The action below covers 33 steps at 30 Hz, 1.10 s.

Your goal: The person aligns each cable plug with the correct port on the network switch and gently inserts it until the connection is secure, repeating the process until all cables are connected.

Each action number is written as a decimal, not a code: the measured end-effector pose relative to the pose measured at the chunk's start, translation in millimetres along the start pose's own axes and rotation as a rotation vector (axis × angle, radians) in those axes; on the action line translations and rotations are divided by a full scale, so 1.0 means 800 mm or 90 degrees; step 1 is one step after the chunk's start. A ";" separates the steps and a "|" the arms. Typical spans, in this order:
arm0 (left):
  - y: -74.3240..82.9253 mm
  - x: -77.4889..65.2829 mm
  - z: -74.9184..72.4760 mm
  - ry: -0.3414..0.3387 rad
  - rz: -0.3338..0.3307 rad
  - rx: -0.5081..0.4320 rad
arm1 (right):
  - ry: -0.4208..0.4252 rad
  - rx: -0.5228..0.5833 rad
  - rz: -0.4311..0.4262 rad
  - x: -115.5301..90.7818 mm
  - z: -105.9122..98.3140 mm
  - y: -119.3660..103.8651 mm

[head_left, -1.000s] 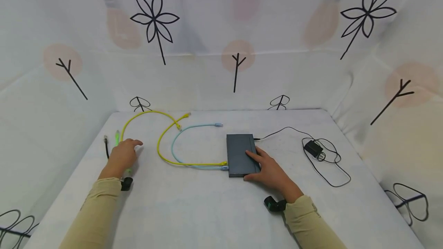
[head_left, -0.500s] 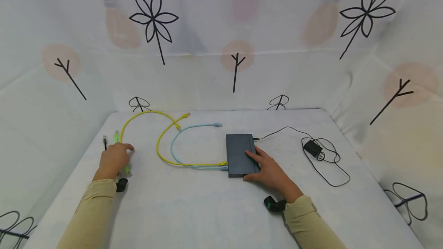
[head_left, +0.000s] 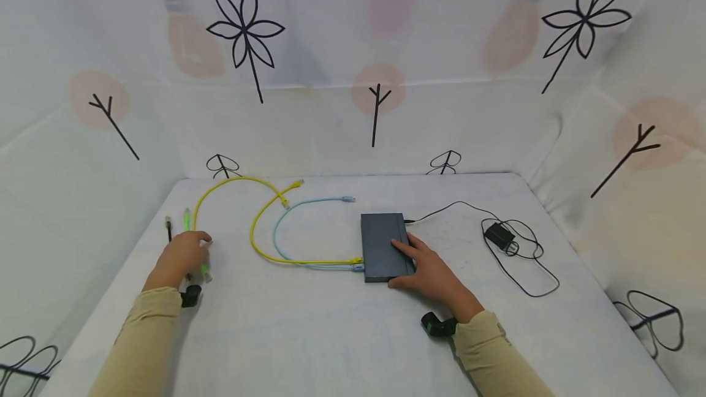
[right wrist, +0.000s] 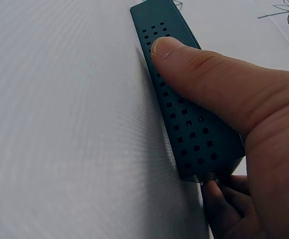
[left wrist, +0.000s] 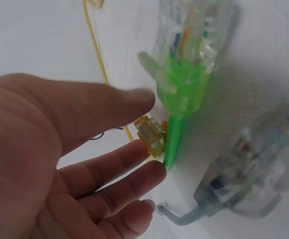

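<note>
My left hand [head_left: 179,256] is low over the cable ends at the table's left. In the left wrist view a yellow network cable's clear plug [left wrist: 150,135] sits between thumb and index finger. These fingers stand apart, and I cannot tell how firmly they touch it. Beside it is a green cable's plug [left wrist: 184,74], with a grey-looking plug [left wrist: 239,169] to the right. My right hand [head_left: 432,271] rests on the dark network switch [head_left: 382,247], thumb along its perforated side and fingers over its top and end. Yellow [head_left: 355,261] and light blue [head_left: 357,268] plugs sit in its left side.
A thin black lead [head_left: 458,203] runs from the switch to a black power adapter [head_left: 499,236] with loosely coiled cord at right. Free ends of a yellow [head_left: 298,184] and a light blue cable [head_left: 347,199] lie behind. A black cable's plug [head_left: 168,220] lies far left.
My left hand has drawn back left and toward me along the cable ends, mostly in the first half second. The right hand and the switch have stayed put.
</note>
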State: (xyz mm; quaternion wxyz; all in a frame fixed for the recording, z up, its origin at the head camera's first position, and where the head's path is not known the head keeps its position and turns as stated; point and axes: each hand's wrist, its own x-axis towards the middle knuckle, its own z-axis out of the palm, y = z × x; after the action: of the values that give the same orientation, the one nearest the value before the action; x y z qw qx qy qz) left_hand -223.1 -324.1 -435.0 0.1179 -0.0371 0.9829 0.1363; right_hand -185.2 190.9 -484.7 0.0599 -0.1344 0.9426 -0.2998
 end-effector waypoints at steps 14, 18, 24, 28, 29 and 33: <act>0.000 -0.004 0.002 -0.017 0.013 -0.030 | -0.004 0.000 0.002 0.000 0.000 0.000; 0.002 -0.006 -0.002 -0.014 0.022 -0.034 | -0.001 -0.001 0.002 -0.001 0.000 0.000; 0.007 -0.008 -0.004 0.000 0.040 -0.047 | -0.004 0.003 0.006 -0.001 -0.001 -0.002; 0.011 -0.009 -0.001 -0.004 0.063 -0.082 | -0.005 0.003 0.007 -0.001 0.000 -0.001; 0.012 -0.008 0.000 -0.007 0.069 -0.090 | -0.004 0.002 0.006 -0.001 0.000 -0.001; 0.017 -0.008 0.001 -0.005 0.105 -0.104 | 0.000 0.000 0.001 -0.001 0.001 0.000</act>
State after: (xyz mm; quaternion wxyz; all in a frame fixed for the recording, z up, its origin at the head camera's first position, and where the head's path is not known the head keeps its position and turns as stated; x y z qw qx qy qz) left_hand -217.7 -310.3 -430.8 0.1070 0.0346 0.9678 0.2250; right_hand -184.7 190.8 -485.1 0.0601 -0.1335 0.9426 -0.3000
